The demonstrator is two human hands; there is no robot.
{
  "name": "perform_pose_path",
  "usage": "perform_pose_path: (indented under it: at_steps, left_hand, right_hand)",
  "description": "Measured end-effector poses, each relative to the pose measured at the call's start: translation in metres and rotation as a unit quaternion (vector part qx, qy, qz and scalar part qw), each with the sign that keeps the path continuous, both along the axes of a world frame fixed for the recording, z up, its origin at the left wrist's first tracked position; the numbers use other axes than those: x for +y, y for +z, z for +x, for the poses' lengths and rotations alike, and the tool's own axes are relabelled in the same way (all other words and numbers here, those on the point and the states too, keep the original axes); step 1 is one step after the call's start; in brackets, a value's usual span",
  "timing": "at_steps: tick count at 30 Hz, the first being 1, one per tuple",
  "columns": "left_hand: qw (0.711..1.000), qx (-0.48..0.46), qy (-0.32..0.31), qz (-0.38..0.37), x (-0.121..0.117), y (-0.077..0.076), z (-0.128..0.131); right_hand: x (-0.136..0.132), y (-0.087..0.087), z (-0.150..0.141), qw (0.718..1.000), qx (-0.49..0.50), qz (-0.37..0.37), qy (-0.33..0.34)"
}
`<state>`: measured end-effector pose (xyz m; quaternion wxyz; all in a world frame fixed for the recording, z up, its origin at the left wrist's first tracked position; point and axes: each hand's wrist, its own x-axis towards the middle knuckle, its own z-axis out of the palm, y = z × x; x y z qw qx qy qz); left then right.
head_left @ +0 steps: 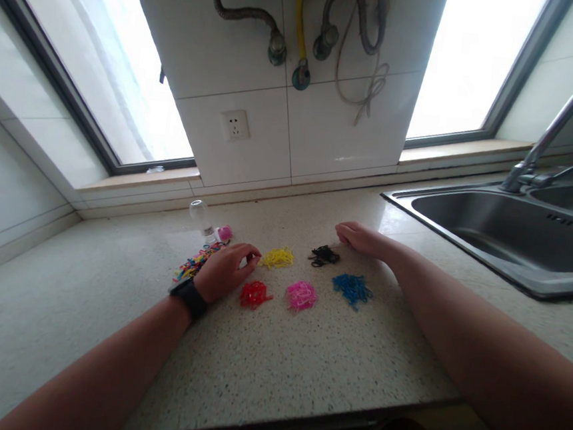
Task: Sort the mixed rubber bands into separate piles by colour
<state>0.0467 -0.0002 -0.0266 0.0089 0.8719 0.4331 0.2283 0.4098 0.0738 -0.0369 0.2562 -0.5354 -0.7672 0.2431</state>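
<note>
Mixed heap of small, multicoloured, rubbery bands (pixel 189 268): leftmost of the heaps on the pale speckled surface (pixel 263 367). Left hand (pixel 224 273): fingers curled, thumb and forefinger nearly meeting; a light pinch and raised wrist would disturb least. Red band heap (pixel 253 295); yellow band heap (pixel 278 258), just beside the left fingertips; pink band heap (pixel 301 296); black band heap (pixel 324 256); blue band heap (pixel 353 290): gaps between worth preserving. Right hand (pixel 359 239): fingers folded in, near the black heap. Obscured: mixed heap, partly behind left hand; either hand's contents, cannot tell; single bands, blurred.
</note>
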Motion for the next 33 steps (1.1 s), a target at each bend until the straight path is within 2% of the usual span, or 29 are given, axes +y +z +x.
perform_pose_path:
  at_steps: [16,28,33]
  left_hand:
    - [1.000,-0.005,-0.003,0.004,-0.0002,-0.0005,0.0007]
    - [1.000,-0.008,0.002,0.008,0.0039,-0.0011,-0.0032]
    - [0.999,-0.036,0.011,0.025,0.0063,0.0084,-0.0062]
  right_hand:
    - [0.0043,-0.0022,0.0028,0.999,0.012,0.030,-0.001]
    - [0.0003,0.0053,0.0012,0.999,-0.001,0.033,-0.001]
    - [-0.0006,0.0059,-0.0001,0.999,0.011,0.025,-0.021]
